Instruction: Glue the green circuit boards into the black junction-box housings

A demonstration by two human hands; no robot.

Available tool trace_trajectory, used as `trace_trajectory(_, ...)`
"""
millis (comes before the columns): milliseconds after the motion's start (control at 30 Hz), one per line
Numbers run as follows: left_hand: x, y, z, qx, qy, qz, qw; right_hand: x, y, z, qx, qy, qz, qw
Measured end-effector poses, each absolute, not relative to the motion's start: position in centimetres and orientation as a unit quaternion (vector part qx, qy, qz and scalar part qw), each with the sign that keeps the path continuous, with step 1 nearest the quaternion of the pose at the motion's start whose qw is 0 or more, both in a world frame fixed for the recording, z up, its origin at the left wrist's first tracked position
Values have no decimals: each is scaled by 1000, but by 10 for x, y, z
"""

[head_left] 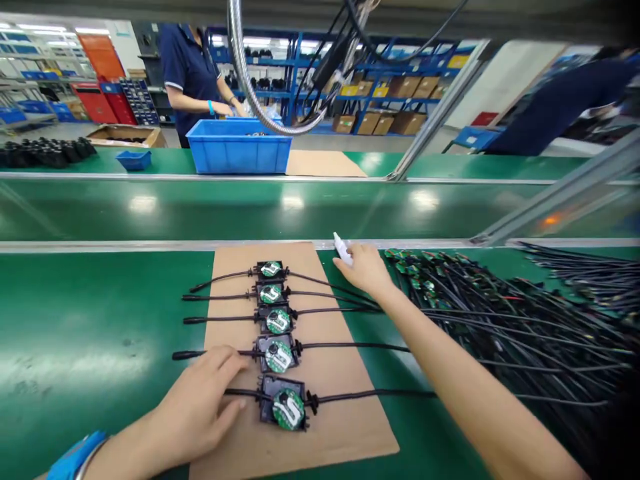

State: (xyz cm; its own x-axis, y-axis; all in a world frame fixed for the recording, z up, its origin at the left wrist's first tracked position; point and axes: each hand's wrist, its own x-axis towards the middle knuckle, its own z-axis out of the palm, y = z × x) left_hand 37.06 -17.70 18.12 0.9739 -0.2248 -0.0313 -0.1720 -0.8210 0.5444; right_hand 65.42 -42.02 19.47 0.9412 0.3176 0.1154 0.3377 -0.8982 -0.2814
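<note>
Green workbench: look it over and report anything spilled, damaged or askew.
No spill or damage stands out. The one untidy spot is the heap of cables on the right, lying crossed over one another, unlike the five circuit boards lined up on the cardboard.

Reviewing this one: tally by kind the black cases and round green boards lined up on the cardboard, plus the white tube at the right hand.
Black cases: 5
Round green boards: 5
White tube: 1
Total: 11
</note>
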Motion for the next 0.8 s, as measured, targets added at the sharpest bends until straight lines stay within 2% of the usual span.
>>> trace_trajectory(100,374,-185,169,964,-119,-57,232,588,-436,201,-937,-296,26,183)
trace_trajectory(200,375,-188,161,963,-142,-33,226,519,-452,192,-844,-460,139,240)
trace_trajectory(267,372,-187,162,955,-154,-15,253,486,-458,177,-819,-486,129,275)
trace_trajectory(367,362,-186,172,943,-145,-17,300,460,-464,162,-801,-502,20,325)
trace_trajectory(433,356,-187,181,936,-134,-29,325,452,-466,165,-795,-523,-44,305)
trace_trajectory(500,352,-190,187,932,-127,-37,338,447,-466,176,-795,-549,-69,249)
trace_trajectory(667,358,-200,184,945,-118,-25,303,437,-453,197,-813,-560,-15,158)
trace_trajectory(800,366,-204,179,954,-122,-44,272,440,-440,193,-828,-546,21,126)
